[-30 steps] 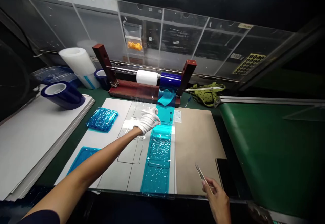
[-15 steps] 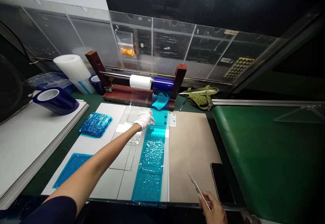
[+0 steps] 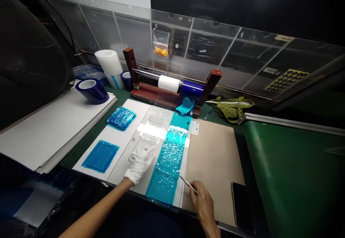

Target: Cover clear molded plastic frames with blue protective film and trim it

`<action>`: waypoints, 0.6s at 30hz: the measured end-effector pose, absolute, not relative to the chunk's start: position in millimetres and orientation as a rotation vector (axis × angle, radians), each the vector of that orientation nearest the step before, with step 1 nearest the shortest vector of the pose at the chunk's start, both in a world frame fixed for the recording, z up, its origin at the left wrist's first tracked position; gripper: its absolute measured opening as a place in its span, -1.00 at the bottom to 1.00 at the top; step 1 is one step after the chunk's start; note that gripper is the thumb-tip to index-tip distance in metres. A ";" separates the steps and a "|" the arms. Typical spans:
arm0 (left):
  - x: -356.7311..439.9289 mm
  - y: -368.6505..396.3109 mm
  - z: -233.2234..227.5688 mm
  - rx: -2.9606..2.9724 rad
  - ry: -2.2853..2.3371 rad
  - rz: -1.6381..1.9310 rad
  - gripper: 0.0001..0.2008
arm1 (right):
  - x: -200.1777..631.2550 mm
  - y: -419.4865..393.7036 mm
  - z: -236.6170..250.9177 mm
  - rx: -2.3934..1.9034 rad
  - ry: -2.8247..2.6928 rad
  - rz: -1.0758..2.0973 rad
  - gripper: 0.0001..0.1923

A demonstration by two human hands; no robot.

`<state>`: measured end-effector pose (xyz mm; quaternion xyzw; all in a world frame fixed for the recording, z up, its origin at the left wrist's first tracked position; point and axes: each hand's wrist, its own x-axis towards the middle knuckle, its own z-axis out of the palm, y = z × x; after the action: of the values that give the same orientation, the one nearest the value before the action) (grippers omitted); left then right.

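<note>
My left hand (image 3: 140,163), in a white glove, is over the pale sheet with black rounded outlines (image 3: 121,166). Its fingers look stretched out and somewhat blurred, with nothing visible in them. My right hand (image 3: 202,199) is bare and closed around tweezers (image 3: 186,182). Their tip is at the right edge of a long teal film strip (image 3: 163,180), near a rounded outline under it; whether it touches the film I cannot tell. Behind, the strip runs up toward a blue film roll (image 3: 192,88), which shares a rod with a white roll (image 3: 168,83).
A dark red wooden stand (image 3: 153,95) carries the rolls. Left lie a stack of blue film pieces (image 3: 122,118), a single blue piece (image 3: 101,156) and a loose blue roll (image 3: 92,91) on white boards (image 3: 54,132). Right are brown board (image 3: 212,159) and a phone (image 3: 242,206).
My left hand has come back from the strip's far end to the nearer part of the pale sheet. My right hand has brought the tweezers leftward to the strip. The view has shifted left.
</note>
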<state>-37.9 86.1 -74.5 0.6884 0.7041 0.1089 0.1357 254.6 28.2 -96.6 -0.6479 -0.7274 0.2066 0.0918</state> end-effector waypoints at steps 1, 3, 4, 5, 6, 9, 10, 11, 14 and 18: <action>-37.2 65.2 -77.1 1.999 2.029 0.256 -0.65 | 244.3 33.9 -95.4 -1.902 -2.254 0.558 -0.76; -31.8 29.2 -83.6 2.015 1.974 0.175 -0.62 | 223.3 46.3 -93.3 -1.851 -2.412 0.495 -0.77; -27.9 14.7 -87.6 2.012 1.962 0.147 -0.58 | 212.5 52.9 -92.7 -1.823 -2.471 0.484 -0.77; -23.8 2.7 -91.9 2.005 1.958 0.125 -0.54 | 201.4 59.5 -92.5 -1.794 -2.515 0.483 -0.77; -19.8 -6.7 -96.4 1.991 1.965 0.108 -0.51 | 190.1 66.0 -92.7 -1.765 -2.548 0.485 -0.77; -11.4 -23.1 -108.6 1.931 2.026 0.079 -0.44 | 156.3 83.0 -95.3 -1.690 -2.617 0.489 -0.76; -9.9 -25.9 -111.6 1.912 2.050 0.077 -0.44 | 146.4 87.3 -96.1 -1.674 -2.638 0.490 -0.76; -9.0 -27.9 -113.8 1.896 2.071 0.077 -0.44 | 138.0 90.7 -96.7 -1.662 -2.656 0.492 -0.76; -8.4 -32.2 -116.5 1.861 2.111 0.082 -0.45 | 128.4 96.0 -95.5 -1.665 -2.689 0.501 -0.74; -8.7 -37.6 -115.3 1.834 2.136 0.085 -0.45 | 162.9 95.4 -86.7 -1.728 -2.704 0.518 -0.73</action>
<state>-8.7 -37.6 -115.3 0.6425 0.7484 0.0297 0.1619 162.9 95.4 -86.7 -0.5308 -0.8306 0.1591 -0.0547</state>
